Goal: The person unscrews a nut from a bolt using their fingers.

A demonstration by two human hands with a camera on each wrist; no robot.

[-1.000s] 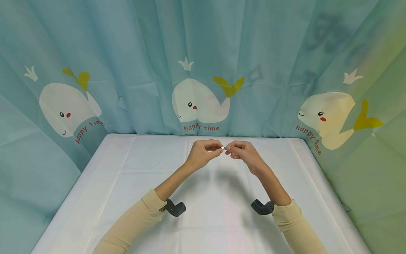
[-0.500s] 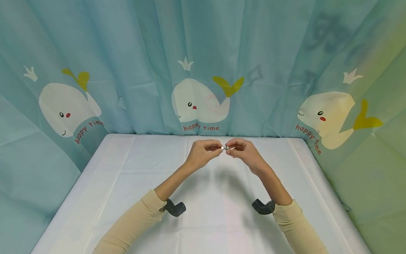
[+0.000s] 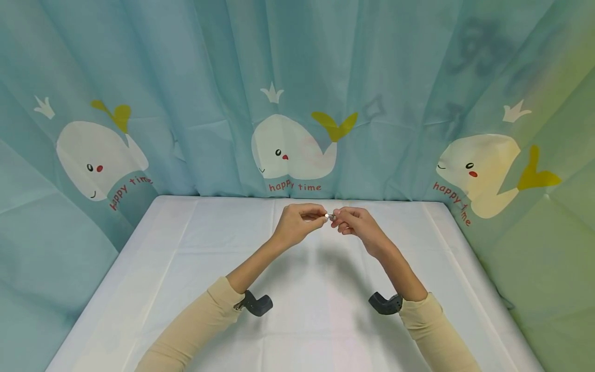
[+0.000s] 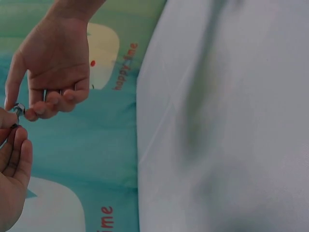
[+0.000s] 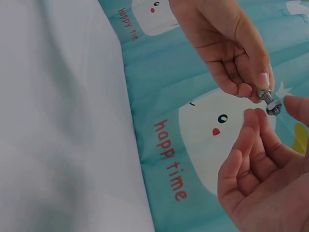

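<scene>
In the head view my left hand (image 3: 296,225) pinches one end of a small metal bolt (image 3: 330,216) above the far part of the table. The right wrist view shows the bolt's threaded shank (image 5: 268,98) pointing out of the left fingertips, with a nut (image 5: 273,108) near its free end. My right hand (image 3: 359,226) is at that end, thumb (image 5: 295,107) and fingertips on opposite sides of the nut. A narrow gap shows between thumb and nut there. In the left wrist view the right fingers (image 4: 57,100) are loosely bent beside the nut.
A white-covered table (image 3: 218,227) lies beneath both hands. Blue-green curtains (image 3: 223,103) with printed whales stand close behind its far edge and along both sides. Dark curved mounts (image 3: 257,305) are attached at both wrists.
My right fingers spread apart around the bolt half a second ago, showing more of it, then came closer together and turned. The left hand has kept its hold and place.
</scene>
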